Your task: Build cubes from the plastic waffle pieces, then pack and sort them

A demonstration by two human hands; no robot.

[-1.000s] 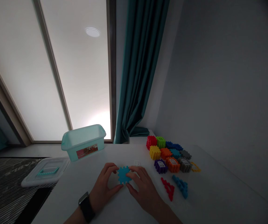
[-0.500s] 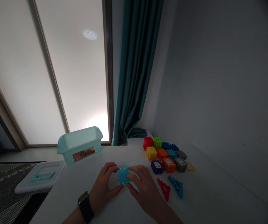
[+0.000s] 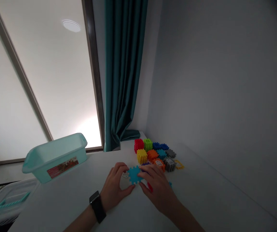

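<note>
A light-blue square building tile [image 3: 134,175] with notched edges is held up between my two hands, above the white table. My left hand [image 3: 115,185], with a dark watch on its wrist, grips the tile's left side between fingers and thumb. On the opposite side my right hand [image 3: 157,187] pinches it, the fingertips lying over the tile's edge. A red piece [image 3: 150,187] and a bit of a blue piece [image 3: 170,184] peek out from behind my right hand. Partly covered by the left fingers is a small white window-shaped piece [image 3: 125,175].
Stacks of notched tiles stand at the back right: red [image 3: 138,146], green [image 3: 148,145], yellow [image 3: 142,156], orange [image 3: 152,155] and grey [image 3: 170,164], with a yellow frame piece [image 3: 179,164] beside them. A mint-green bin [image 3: 56,158] sits at the left, its clear lid [image 3: 10,199] lower down.
My view has turned right, so the bin and stacks sit further left. Both hands still hold the light-blue tile, which now shows a smoother face. My right hand now covers most of the red and blue pieces.
</note>
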